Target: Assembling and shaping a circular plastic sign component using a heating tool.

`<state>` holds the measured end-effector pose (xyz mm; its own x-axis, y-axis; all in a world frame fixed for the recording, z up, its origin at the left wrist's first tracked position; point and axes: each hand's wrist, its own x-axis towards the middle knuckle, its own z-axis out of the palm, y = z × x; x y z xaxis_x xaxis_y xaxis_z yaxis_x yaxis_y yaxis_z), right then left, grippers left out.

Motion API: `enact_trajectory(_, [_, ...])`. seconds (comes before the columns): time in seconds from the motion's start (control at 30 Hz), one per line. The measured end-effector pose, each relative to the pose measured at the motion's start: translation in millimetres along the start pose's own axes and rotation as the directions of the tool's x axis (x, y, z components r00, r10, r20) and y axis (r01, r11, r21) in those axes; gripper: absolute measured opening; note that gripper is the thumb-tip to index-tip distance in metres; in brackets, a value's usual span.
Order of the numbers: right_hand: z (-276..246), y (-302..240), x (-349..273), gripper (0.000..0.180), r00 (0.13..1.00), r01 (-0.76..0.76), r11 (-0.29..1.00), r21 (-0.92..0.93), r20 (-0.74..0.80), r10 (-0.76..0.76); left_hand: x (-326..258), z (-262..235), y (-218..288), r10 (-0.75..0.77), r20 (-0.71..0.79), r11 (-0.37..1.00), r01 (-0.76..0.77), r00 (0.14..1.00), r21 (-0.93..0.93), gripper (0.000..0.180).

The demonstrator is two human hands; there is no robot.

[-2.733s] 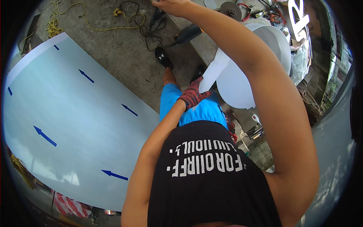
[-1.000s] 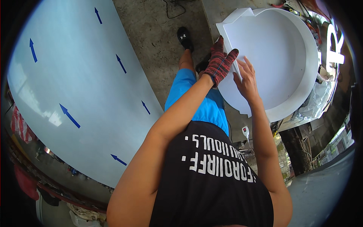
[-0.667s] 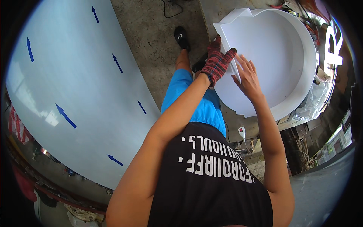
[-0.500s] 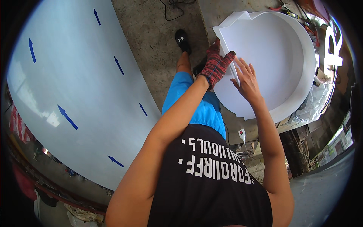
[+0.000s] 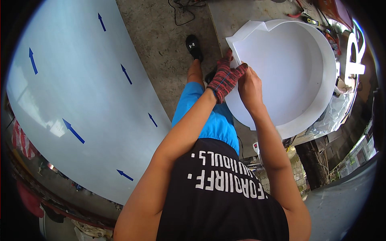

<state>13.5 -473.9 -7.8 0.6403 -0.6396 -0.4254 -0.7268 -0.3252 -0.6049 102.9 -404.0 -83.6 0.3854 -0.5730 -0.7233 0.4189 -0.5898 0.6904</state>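
Note:
A large white round shell (image 5: 289, 72) with a flat base and an upright rim lies on the workbench at the right. At its near left side, a narrow white strip (image 5: 235, 51) stands along the edge and meets the rim in a notched corner. My left hand (image 5: 226, 79), in a red and black knit glove, grips that strip from outside, thumb toward the inside. Bare, my right hand (image 5: 251, 89) is closed at the strip beside the left thumb, over the base. Its fingertips are partly hidden, and the strip's lower end is out of sight behind the hands.
Red-handled pliers (image 5: 296, 15) and other tools lie along the bench's far right. White letter-shaped pieces (image 5: 354, 67) and clear plastic (image 5: 331, 110) sit beyond the shell. A big pale board (image 5: 92, 104) with blue arrows fills the left. Black cable (image 5: 185, 14) lies on the floor.
My right hand has gone from flat, spread fingers to a closed grip near the left thumb. My left hand has shifted slightly down and left along the strip.

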Motion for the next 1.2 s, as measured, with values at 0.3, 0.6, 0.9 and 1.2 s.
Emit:
enact_trajectory(0.3, [11.1,8.2,9.0,0.035,0.977,0.136,0.990,-0.049,-0.157,-0.142,6.5,-16.4,12.6,-0.082,0.105,0.995,0.075,0.991,0.072,0.115])
enact_trajectory(0.6, [17.8,18.6,0.9,0.041,0.987,0.005,0.993,-0.121,-0.160,-0.025,14.3,-15.9,8.9,-0.063,0.196,0.984,0.027,0.979,0.177,0.117])
enact_trajectory(0.9, [17.5,11.3,-3.5,0.045,0.991,-0.053,0.998,-0.026,-0.122,0.049,3.8,-25.5,4.0,-0.025,0.249,0.977,0.077,0.968,-0.198,0.079])
enact_trajectory(1.2, [23.5,11.0,-0.6,0.044,0.990,-0.048,0.998,-0.041,-0.131,0.042,7.1,-43.6,29.5,-0.093,0.312,0.992,0.113,0.945,-0.046,0.061])
